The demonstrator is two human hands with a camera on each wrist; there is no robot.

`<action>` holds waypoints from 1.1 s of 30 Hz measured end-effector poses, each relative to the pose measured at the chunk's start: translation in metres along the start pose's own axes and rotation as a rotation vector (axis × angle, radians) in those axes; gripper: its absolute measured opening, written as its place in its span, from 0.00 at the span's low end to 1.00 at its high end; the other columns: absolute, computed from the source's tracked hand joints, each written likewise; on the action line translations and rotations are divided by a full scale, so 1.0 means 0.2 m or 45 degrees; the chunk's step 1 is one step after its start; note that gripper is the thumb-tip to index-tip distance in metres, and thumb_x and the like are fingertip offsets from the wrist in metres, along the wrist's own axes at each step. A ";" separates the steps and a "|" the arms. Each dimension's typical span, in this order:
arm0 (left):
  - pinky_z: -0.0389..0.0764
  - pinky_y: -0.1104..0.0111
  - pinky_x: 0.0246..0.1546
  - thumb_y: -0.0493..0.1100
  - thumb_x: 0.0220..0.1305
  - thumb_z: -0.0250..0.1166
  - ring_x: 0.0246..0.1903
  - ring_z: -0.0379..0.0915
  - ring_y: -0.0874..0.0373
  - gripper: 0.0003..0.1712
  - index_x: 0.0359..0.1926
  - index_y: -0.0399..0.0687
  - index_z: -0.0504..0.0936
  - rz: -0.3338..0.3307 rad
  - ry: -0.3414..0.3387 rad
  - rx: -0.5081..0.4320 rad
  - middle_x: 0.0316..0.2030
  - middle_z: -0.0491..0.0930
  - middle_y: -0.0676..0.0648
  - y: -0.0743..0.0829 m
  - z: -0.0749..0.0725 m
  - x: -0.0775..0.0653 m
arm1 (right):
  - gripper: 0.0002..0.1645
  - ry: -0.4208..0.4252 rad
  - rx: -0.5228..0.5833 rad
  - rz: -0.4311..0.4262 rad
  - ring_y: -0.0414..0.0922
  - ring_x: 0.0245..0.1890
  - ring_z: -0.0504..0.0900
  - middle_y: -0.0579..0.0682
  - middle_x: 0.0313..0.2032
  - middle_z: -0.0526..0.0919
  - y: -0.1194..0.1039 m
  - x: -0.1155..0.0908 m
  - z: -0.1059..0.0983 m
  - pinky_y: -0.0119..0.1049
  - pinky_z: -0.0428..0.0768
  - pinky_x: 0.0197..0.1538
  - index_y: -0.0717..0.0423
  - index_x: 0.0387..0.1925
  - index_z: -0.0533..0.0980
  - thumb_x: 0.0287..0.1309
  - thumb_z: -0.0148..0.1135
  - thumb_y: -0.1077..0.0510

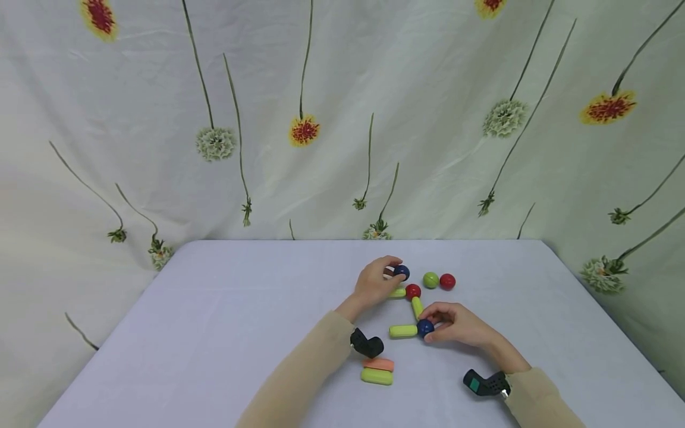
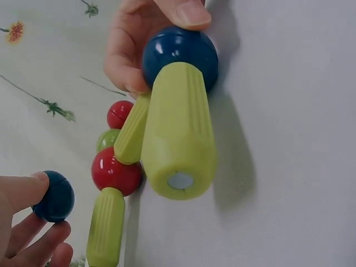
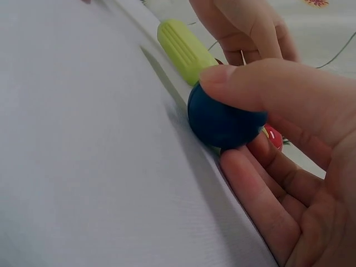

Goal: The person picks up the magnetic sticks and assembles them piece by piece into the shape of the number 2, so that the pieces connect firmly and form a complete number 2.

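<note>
My left hand [image 1: 373, 282] pinches a loose blue ball [image 1: 401, 273] between thumb and fingers; the left wrist view shows this blue ball [image 2: 54, 197] apart from the other pieces. With thumb and fingers my right hand [image 1: 455, 324] grips another blue ball [image 1: 425, 328]. One yellow-green rod [image 1: 403, 331] extends left from that ball and shows a grey disc on its end. A second yellow-green rod [image 1: 417, 308] runs from it to a red ball [image 1: 412, 291]. From the red ball a third yellow-green rod [image 1: 397, 293] reaches left, partly hidden behind my left hand.
Beyond my right hand, a green ball [image 1: 430, 280] and a red ball [image 1: 448, 282] lie side by side. Nearer on the white table [image 1: 230, 333] are an orange rod [image 1: 379, 364] and a yellow-green rod [image 1: 377, 376]. A flower-patterned cloth [image 1: 428, 119] hangs behind.
</note>
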State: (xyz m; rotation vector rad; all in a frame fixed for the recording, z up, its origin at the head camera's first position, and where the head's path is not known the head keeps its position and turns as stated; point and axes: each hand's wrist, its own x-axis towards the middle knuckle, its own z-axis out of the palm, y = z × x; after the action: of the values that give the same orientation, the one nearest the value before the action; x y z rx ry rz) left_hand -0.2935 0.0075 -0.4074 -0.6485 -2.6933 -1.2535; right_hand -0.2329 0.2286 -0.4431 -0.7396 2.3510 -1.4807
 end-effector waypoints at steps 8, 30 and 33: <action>0.76 0.69 0.43 0.45 0.62 0.64 0.43 0.75 0.56 0.21 0.55 0.44 0.77 0.029 0.008 -0.155 0.49 0.76 0.46 0.00 -0.05 -0.10 | 0.21 0.007 -0.003 0.007 0.45 0.40 0.74 0.55 0.40 0.77 0.00 0.00 0.00 0.30 0.78 0.41 0.64 0.47 0.76 0.49 0.70 0.61; 0.76 0.69 0.44 0.44 0.63 0.63 0.43 0.73 0.57 0.21 0.54 0.40 0.76 0.047 -0.139 -0.332 0.49 0.77 0.48 -0.12 -0.09 -0.45 | 0.22 0.058 -0.039 0.034 0.47 0.40 0.73 0.55 0.41 0.77 0.00 0.00 0.02 0.30 0.78 0.41 0.63 0.47 0.77 0.49 0.71 0.61; 0.75 0.68 0.45 0.44 0.63 0.63 0.43 0.73 0.57 0.21 0.54 0.40 0.75 0.041 -0.140 -0.346 0.49 0.77 0.48 -0.14 -0.09 -0.47 | 0.22 0.065 -0.040 0.040 0.48 0.40 0.73 0.55 0.40 0.77 0.00 0.00 0.02 0.30 0.78 0.41 0.63 0.47 0.77 0.48 0.71 0.61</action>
State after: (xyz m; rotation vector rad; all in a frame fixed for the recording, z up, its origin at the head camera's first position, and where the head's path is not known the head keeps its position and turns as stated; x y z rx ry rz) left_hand -0.2212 -0.0527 -0.4406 -0.8092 -2.6063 -1.6379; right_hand -0.2307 0.2259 -0.4445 -0.6770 2.4177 -1.4694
